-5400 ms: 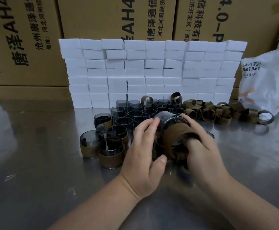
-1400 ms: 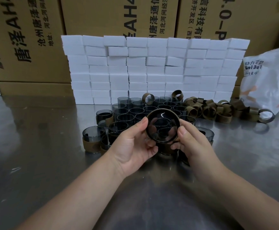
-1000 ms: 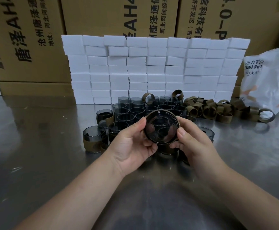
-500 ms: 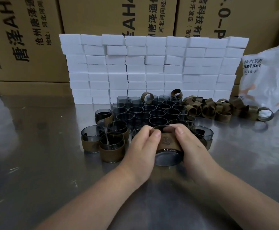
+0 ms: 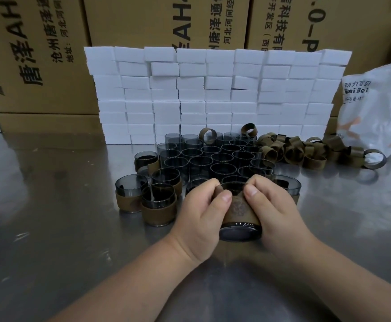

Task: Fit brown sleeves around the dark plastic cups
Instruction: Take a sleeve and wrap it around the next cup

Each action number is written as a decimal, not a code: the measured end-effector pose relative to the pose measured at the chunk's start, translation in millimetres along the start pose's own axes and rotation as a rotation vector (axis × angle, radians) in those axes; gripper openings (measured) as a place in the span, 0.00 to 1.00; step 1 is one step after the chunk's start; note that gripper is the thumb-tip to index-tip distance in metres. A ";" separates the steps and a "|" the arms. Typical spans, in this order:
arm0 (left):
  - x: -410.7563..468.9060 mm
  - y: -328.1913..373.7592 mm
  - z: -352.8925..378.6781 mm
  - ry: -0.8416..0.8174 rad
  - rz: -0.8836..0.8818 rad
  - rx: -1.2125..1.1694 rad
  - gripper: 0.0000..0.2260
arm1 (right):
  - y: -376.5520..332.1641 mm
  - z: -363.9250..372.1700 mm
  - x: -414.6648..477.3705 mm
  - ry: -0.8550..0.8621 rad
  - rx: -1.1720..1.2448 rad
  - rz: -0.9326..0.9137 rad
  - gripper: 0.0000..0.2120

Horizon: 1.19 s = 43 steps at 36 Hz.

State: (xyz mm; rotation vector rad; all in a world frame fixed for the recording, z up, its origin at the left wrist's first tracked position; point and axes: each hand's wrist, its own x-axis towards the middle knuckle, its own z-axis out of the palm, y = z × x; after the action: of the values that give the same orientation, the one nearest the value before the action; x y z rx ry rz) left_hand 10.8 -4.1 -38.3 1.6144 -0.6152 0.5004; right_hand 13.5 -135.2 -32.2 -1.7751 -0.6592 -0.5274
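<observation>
Two hands grip one cup [image 5: 240, 235] just above the middle of the desk [image 5: 50, 228], in front of the batch. The left hand [image 5: 202, 206] and right hand [image 5: 277, 205] curl round its sides, thumbs pressing on the brown sleeve [image 5: 240, 211]. The cup is tipped with its base toward the camera. The sleeve wraps its wall and leaves a dark band bare at the base, so this fitting looks almost finished, with perhaps only a last nudge to seat it.

A few sleeved cups [image 5: 158, 205] stand at the left of the cluster, and one more is just behind the right hand. Many more bare cups [image 5: 213, 159] stand packed together toward the far edge, against a wall of white blocks [image 5: 213, 94]. The loose sleeves [image 5: 306, 153] lie heaped toward the far right corner, beside a white bag [image 5: 375, 108]. By my reckoning the job is in its early part, with most cups unsleeved and plenty of sleeves at hand.
</observation>
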 end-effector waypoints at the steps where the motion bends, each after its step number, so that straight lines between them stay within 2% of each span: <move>1: 0.0 0.5 -0.1 0.001 0.000 0.001 0.21 | -0.5 0.2 -0.4 0.002 0.001 0.000 0.13; 19: 0.9 -4.1 -2.3 -0.032 -0.019 -0.063 0.20 | 3.2 1.8 -1.6 -0.024 0.070 0.029 0.14; 22: 0.8 -8.7 -2.6 -0.019 -0.026 -0.041 0.22 | 5.1 2.6 -0.9 -0.009 0.029 0.010 0.15; 27: 2.1 -17.5 -2.5 0.021 0.054 0.334 0.16 | 8.7 -5.0 6.8 -0.010 -0.161 -0.016 0.08; 30: 2.5 -21.3 -1.2 -0.068 0.058 0.529 0.16 | 11.4 -10.2 10.3 -0.050 -0.295 -0.037 0.09; 34: 2.4 -24.4 0.2 -0.214 0.040 0.615 0.11 | 18.0 -9.8 11.1 -0.088 -0.465 -0.018 0.11; 37: 3.5 -26.5 1.3 -0.265 0.090 0.718 0.14 | 22.0 -8.6 12.1 -0.106 -0.546 0.019 0.09; 40: 5.0 -27.9 1.4 -0.276 0.160 0.799 0.14 | 22.8 -7.4 12.0 -0.104 -0.577 0.021 0.08; 43: 4.9 -30.0 1.5 -0.251 0.151 0.860 0.17 | 21.0 -6.6 11.9 -0.093 -0.571 0.021 0.07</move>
State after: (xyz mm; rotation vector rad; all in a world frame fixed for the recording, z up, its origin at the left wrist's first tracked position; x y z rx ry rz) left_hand 33.9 -3.7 -58.1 2.4817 -0.7658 0.7395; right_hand 36.2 -144.3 -37.5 -2.3495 -0.5874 -0.6658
